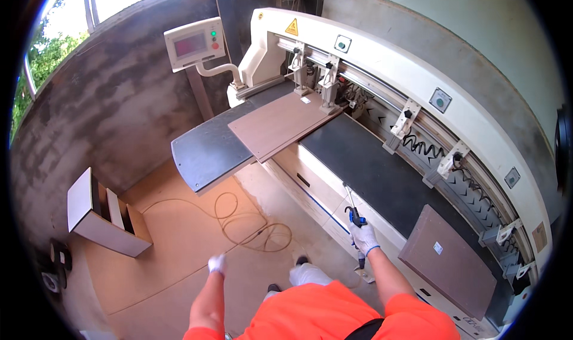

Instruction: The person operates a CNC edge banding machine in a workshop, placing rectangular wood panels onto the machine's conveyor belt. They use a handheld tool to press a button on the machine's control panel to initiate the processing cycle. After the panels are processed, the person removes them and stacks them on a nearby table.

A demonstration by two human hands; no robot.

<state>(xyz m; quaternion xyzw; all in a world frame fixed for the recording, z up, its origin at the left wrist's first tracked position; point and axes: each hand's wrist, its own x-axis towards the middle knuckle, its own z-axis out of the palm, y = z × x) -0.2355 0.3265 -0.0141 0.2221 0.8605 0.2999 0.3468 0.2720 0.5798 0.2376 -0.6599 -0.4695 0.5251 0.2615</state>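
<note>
My right hand (pixel 364 238), in a white glove with a blue cuff, is closed around a black and blue air blow gun (pixel 356 215). The gun's thin metal nozzle points away from me, at the front edge of the machine's dark worktable (pixel 370 167). My left hand (pixel 218 264), also gloved in white, hangs over the floor to the left, away from the machine; its fingers are too smeared to make out. Ahead, a brown panel (pixel 286 124) lies across the table under the clamps. Another brown panel (pixel 449 259), with a small white label, rests on the table at my right.
The machine's long white beam (pixel 394 56) arches over the table, carrying several clamps. A control screen (pixel 194 45) stands at the far left end. A thin hose (pixel 280 225) lies coiled on the floor. An open wooden box (pixel 122 226) stands at the left.
</note>
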